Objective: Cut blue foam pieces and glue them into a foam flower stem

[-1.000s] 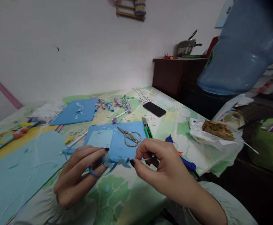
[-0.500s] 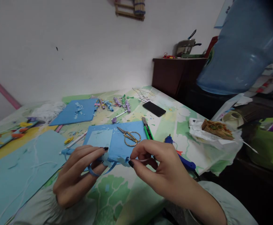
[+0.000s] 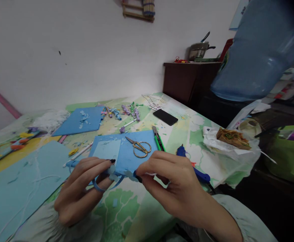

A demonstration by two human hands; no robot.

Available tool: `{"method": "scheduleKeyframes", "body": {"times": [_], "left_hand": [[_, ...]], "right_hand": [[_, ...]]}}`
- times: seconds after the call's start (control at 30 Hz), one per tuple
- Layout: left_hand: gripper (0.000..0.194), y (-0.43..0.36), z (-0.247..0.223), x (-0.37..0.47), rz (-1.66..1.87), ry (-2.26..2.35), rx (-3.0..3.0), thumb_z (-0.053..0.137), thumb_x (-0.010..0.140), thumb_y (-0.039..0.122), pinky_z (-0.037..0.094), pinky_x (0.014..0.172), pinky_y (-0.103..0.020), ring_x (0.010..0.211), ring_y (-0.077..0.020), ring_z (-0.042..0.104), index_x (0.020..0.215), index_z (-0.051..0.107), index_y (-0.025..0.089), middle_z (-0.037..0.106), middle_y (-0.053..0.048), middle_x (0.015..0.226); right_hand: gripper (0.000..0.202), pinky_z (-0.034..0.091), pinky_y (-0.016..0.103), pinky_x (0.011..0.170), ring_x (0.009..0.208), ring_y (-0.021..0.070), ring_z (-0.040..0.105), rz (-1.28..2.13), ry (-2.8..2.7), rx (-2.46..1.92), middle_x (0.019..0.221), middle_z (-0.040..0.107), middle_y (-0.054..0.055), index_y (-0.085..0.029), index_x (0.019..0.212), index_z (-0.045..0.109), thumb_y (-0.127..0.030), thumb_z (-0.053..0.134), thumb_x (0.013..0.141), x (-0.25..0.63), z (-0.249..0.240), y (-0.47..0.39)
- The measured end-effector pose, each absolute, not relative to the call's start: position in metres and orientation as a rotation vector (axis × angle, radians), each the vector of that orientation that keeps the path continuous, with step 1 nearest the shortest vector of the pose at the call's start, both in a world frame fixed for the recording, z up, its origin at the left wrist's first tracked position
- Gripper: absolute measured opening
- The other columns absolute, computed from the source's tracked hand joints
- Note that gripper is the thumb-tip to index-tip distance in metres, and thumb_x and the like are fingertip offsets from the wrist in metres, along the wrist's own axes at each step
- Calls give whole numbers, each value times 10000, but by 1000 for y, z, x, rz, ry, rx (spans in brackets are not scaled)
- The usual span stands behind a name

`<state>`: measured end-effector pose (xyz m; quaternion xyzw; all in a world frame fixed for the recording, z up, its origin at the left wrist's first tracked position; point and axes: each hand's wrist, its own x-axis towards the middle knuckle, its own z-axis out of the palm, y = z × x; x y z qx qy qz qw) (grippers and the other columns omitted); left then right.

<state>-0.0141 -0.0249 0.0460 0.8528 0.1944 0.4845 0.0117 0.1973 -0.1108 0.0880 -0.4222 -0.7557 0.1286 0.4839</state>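
My left hand (image 3: pixel 82 191) is closed around a blue paper roll (image 3: pixel 121 170) with pale blue cut bits on it. A narrow blue paper strip (image 3: pixel 98 187) loops around a finger of that hand. My right hand (image 3: pixel 174 183) pinches the roll's right end; a bit of white shows between its fingers, too small to name. Behind the roll lies a blue sheet (image 3: pixel 129 154) with gold-handled scissors (image 3: pixel 141 149) on it. A green utility knife (image 3: pixel 158 138) rests at the sheet's right edge. The blue glue gun (image 3: pixel 199 174) lies partly behind my right hand.
A black phone (image 3: pixel 165 117) and food in paper (image 3: pixel 234 138) lie to the right. Several fringed paper rolls (image 3: pixel 116 113) sit at the back. On the left are a pale blue sheet (image 3: pixel 15 185) with white string and a darker blue board (image 3: pixel 93 122).
My right thumb and forefinger have closed together on the roll's right end, and the white piece shows less. My left hand keeps its hold. The whole view has shifted slightly.
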Motion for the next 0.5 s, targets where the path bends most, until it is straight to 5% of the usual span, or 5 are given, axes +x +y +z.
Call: {"method": "scheduleKeyframes", "body": {"times": [0.5], "left_hand": [[104,-23,49,-19,1450,539,2736,616,773,192,547,750,-344,890,-212,630,850,670,237,673,-45,979]], "right_hand": [[165,401,219,632,706,110,505,231,-1973,-1061,761,554,42,-106,925,635,-92,481,866,198,86,-112]]}}
